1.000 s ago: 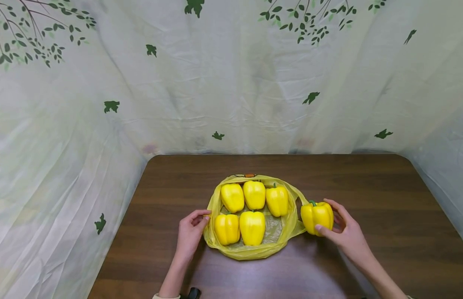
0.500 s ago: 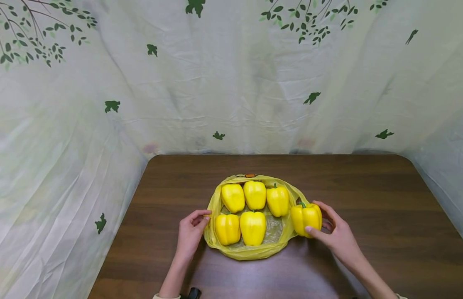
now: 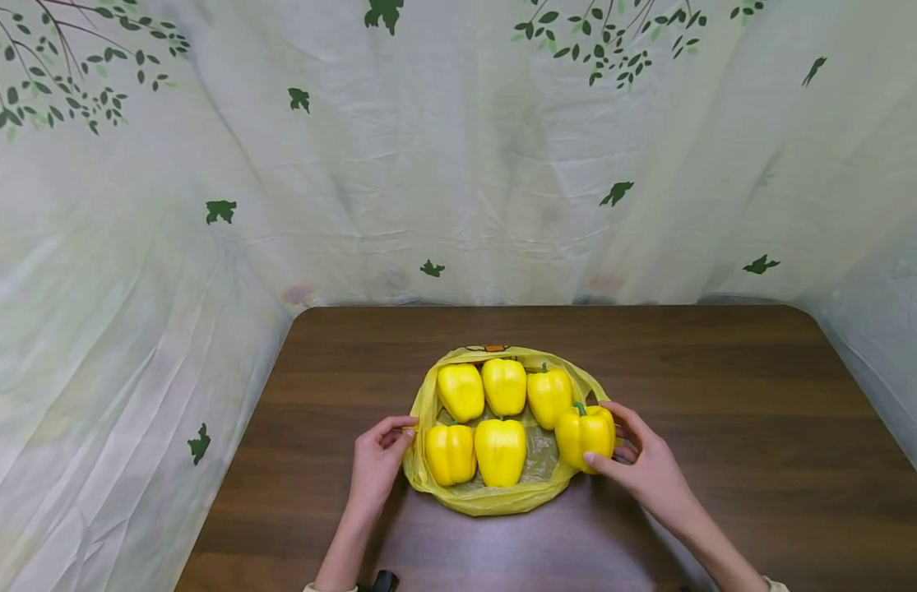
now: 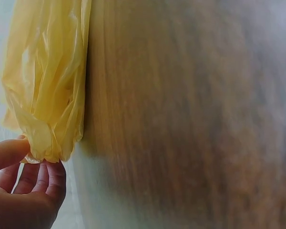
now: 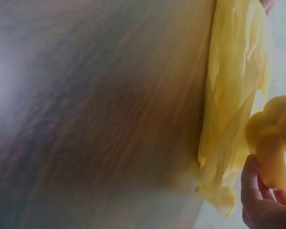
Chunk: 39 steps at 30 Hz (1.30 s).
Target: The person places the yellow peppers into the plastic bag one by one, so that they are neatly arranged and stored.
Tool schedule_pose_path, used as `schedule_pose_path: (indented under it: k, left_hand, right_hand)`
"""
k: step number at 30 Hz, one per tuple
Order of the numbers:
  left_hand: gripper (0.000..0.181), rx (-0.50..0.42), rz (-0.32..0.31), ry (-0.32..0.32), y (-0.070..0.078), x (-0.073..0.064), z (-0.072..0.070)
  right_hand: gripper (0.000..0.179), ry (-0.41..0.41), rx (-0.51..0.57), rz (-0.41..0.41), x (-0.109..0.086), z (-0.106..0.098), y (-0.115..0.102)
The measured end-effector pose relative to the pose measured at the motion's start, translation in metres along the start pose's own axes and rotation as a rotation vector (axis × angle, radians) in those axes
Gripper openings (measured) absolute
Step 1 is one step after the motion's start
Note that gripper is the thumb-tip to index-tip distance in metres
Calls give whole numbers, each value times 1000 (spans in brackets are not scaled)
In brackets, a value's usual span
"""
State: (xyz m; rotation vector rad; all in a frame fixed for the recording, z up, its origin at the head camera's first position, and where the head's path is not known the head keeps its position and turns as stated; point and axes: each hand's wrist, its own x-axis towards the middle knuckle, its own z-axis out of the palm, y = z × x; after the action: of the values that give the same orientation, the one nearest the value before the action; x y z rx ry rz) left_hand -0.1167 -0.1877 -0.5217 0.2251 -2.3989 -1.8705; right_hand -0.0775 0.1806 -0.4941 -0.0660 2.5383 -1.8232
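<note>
A yellow plastic bag (image 3: 495, 503) lies spread open on the table, with several yellow bell peppers (image 3: 500, 452) standing in two rows inside it. My left hand (image 3: 378, 467) pinches the bag's left edge between thumb and fingers; the left wrist view shows the gathered plastic (image 4: 50, 105) at the fingertips. My right hand (image 3: 650, 473) grips another yellow bell pepper (image 3: 582, 440) by its right side, its green stem up. That pepper hangs over the bag's right rim, in front of the back-right pepper (image 3: 550, 396). In the right wrist view the held pepper's (image 5: 271, 148) lobed bottom shows beside the bag.
The brown wooden table (image 3: 754, 395) extends to both sides of the bag. Behind it hangs a pale curtain (image 3: 458, 164) with a leaf pattern. A small dark object (image 3: 385, 580) shows by the left wrist at the bottom edge.
My right hand has carried its bell pepper leftward, from beside the bag's right handle to over the bag's right rim. The left hand and the bag stay where they were.
</note>
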Motion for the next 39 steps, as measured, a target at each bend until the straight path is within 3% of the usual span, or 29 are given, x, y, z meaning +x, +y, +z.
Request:
schedule_pose_path:
  k: [10,23,39]
  left_hand:
    - [15,0,7,4,0,0,0]
    - [16,6,4,5,-1,1,0]
    - [15,9,7,4,-1,0,-1]
  right_hand:
    - [79,-22,-19,65,3,14,-9]
    - [83,-31,-129,121,5,34,-14]
    - [82,-20,-302,163,10,40,-15]
